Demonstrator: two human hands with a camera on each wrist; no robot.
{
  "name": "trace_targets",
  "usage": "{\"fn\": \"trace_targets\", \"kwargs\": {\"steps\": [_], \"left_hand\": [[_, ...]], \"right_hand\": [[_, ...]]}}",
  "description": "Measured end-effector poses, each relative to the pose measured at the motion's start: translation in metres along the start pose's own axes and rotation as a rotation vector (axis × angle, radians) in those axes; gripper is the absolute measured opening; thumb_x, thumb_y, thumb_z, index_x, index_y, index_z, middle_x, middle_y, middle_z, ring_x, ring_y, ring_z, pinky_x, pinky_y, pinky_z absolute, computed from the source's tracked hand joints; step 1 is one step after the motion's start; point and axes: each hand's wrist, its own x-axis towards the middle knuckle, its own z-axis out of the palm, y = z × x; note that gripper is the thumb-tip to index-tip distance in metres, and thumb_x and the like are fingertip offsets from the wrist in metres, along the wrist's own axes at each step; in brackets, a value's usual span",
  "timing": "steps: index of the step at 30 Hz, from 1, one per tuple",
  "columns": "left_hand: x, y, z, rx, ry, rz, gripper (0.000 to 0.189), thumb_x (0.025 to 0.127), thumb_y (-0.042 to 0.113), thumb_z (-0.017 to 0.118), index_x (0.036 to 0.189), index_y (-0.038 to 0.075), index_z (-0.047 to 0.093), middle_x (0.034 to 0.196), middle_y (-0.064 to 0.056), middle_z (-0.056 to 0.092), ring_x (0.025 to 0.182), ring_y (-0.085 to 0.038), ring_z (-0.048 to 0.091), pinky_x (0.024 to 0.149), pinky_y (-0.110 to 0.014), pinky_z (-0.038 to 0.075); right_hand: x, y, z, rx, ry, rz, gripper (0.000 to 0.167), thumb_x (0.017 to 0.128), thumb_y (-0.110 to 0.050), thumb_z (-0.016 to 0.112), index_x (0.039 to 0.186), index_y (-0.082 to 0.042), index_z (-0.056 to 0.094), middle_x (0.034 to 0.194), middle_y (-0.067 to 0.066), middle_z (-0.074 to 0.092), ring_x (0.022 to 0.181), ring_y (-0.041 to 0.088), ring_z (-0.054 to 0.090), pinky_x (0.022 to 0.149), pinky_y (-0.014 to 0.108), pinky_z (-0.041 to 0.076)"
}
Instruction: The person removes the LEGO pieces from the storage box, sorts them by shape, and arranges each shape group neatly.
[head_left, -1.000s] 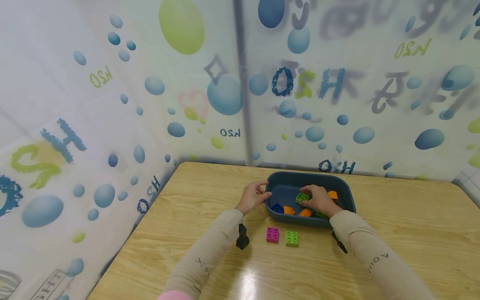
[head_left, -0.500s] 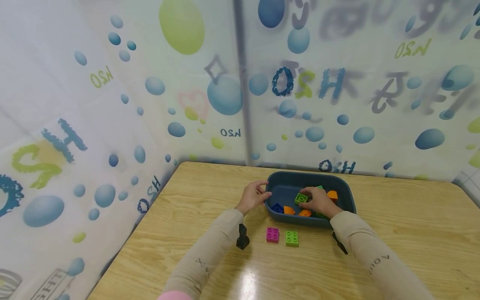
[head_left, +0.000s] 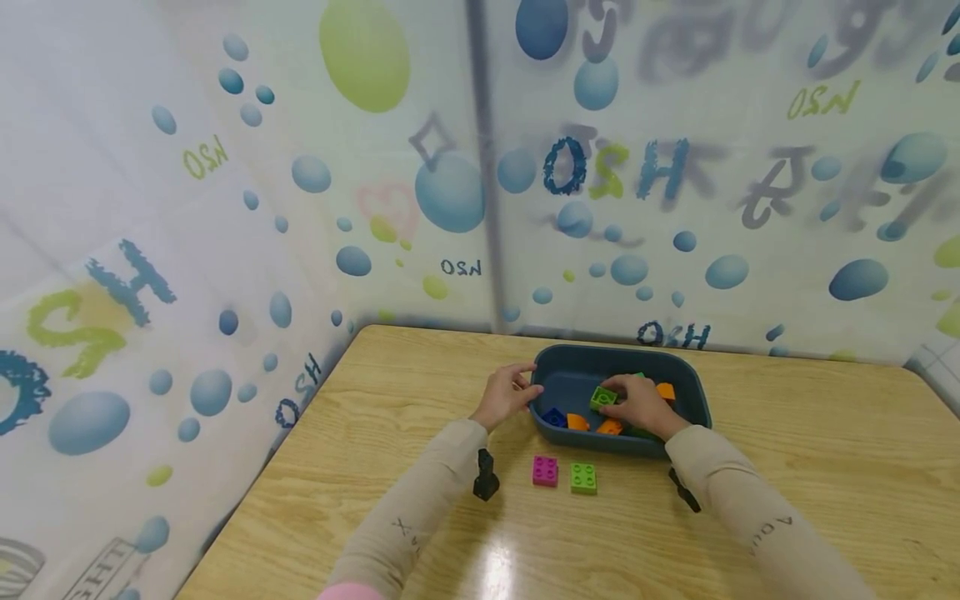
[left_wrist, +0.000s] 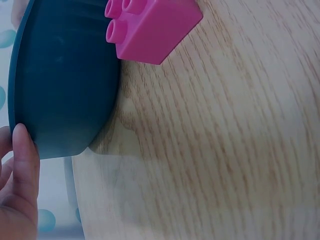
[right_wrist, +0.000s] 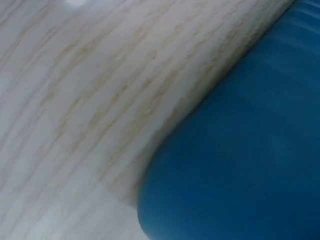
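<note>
1. Head view: the right hand (head_left: 643,405) pinches a green brick (head_left: 602,398) between its fingers, within the blue tray (head_left: 568,385).
2. The left hand (head_left: 506,395) grips the tray's left rim, thumb on the outer wall.
3. A dark blue brick (head_left: 555,417) and orange pieces (head_left: 577,422) lie inside.
4. Nearer the person, a pink brick (head_left: 545,471) and a lime brick (head_left: 583,478) sit studs-up on the surface (head_left: 405,392).

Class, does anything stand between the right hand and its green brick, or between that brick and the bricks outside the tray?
Nothing visible separates the right hand from the green brick it pinches. Toward the pink brick and lime brick, the near tray wall stands in the way, with orange pieces just inside.
</note>
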Motion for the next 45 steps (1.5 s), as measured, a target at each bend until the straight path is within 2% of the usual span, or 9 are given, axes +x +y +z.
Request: {"fn": "trace_targets", "kwargs": {"steps": [8, 12, 18, 25, 32, 39, 45], "left_hand": [[0.002, -0.001, -0.001, 0.0, 0.002, -0.005, 0.041, 0.083, 0.006, 0.062, 0.122, 0.0, 0.052, 0.074, -0.009, 0.056, 0.06, -0.034, 0.059, 0.058, -0.042, 0.053], [0.001, -0.001, -0.001, -0.004, 0.003, 0.007, 0.041, 0.083, 0.006, 0.062, 0.122, -0.001, 0.052, 0.074, -0.01, 0.057, 0.059, -0.035, 0.059, 0.056, -0.041, 0.053], [0.0, -0.003, 0.0, -0.013, 0.005, 0.014, 0.04, 0.082, 0.005, 0.062, 0.121, -0.001, 0.053, 0.072, -0.01, 0.055, 0.06, -0.039, 0.058, 0.056, -0.043, 0.053], [0.001, -0.004, 0.0, 0.0, 0.009, 0.008, 0.04, 0.083, 0.006, 0.062, 0.121, 0.0, 0.053, 0.071, -0.008, 0.053, 0.059, -0.036, 0.058, 0.055, -0.041, 0.053], [0.001, -0.005, 0.001, -0.009, 0.006, 0.016, 0.04, 0.082, 0.006, 0.062, 0.121, -0.001, 0.053, 0.073, -0.009, 0.055, 0.06, -0.037, 0.058, 0.054, -0.04, 0.053], [0.002, -0.004, 0.002, -0.005, 0.011, 0.007, 0.04, 0.082, 0.006, 0.063, 0.121, 0.0, 0.053, 0.073, -0.01, 0.055, 0.061, -0.038, 0.058, 0.055, -0.04, 0.053], [0.001, -0.003, 0.002, 0.0, 0.013, -0.005, 0.04, 0.082, 0.006, 0.062, 0.121, 0.0, 0.053, 0.073, -0.008, 0.053, 0.06, -0.035, 0.059, 0.055, -0.04, 0.053]], "right_hand": [[-0.011, -0.003, -0.012, 0.106, 0.024, -0.021, 0.038, 0.079, -0.013, 0.067, 0.111, 0.005, 0.056, 0.11, 0.022, 0.054, 0.087, 0.028, 0.056, 0.072, 0.039, 0.05], [-0.019, -0.008, -0.016, 0.107, 0.06, -0.047, 0.036, 0.079, -0.013, 0.067, 0.11, 0.002, 0.057, 0.107, 0.019, 0.054, 0.084, 0.025, 0.055, 0.072, 0.039, 0.05], [-0.029, -0.017, -0.019, 0.117, 0.076, -0.081, 0.035, 0.079, -0.014, 0.067, 0.108, 0.002, 0.056, 0.103, 0.016, 0.055, 0.087, 0.027, 0.055, 0.076, 0.04, 0.05], [-0.042, -0.025, -0.022, 0.141, 0.089, -0.112, 0.034, 0.078, -0.009, 0.068, 0.107, 0.004, 0.056, 0.1, 0.015, 0.056, 0.089, 0.029, 0.057, 0.075, 0.036, 0.051], [-0.055, -0.029, -0.028, 0.179, 0.111, -0.105, 0.035, 0.078, -0.011, 0.068, 0.108, 0.002, 0.056, 0.098, 0.013, 0.055, 0.088, 0.026, 0.059, 0.074, 0.033, 0.051], [-0.071, -0.035, -0.033, 0.231, 0.081, -0.125, 0.037, 0.078, -0.013, 0.068, 0.108, 0.004, 0.055, 0.1, 0.014, 0.055, 0.088, 0.028, 0.059, 0.074, 0.033, 0.051], [-0.086, -0.034, -0.026, 0.293, 0.047, -0.161, 0.037, 0.077, -0.012, 0.069, 0.107, 0.004, 0.054, 0.101, 0.015, 0.054, 0.088, 0.027, 0.058, 0.073, 0.031, 0.052]]}}
